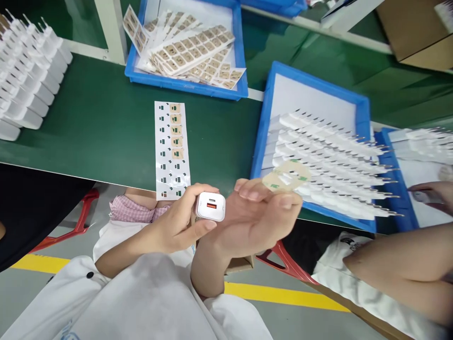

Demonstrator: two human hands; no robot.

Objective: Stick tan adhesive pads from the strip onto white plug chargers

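My left hand (177,224) is closed around a white charger (216,213), whose end face with a red USB port and a smaller slot points up at the camera. Just right of it, my right hand (256,217) pinches a thin beige sticker (288,175) with cut-outs and green marks between thumb and fingers. The sticker is held up in front of a blue tray of chargers. On the green table ahead lies a white sticker sheet (164,163), with several beige stickers still on its right column and bare backing in the lower rows.
A blue tray (191,87) at the back holds piled sticker sheets. Rows of white chargers with pins (325,160) fill another blue tray (314,82) on the right. More chargers (28,85) stand at left. A co-worker's hand (437,193) is at far right.
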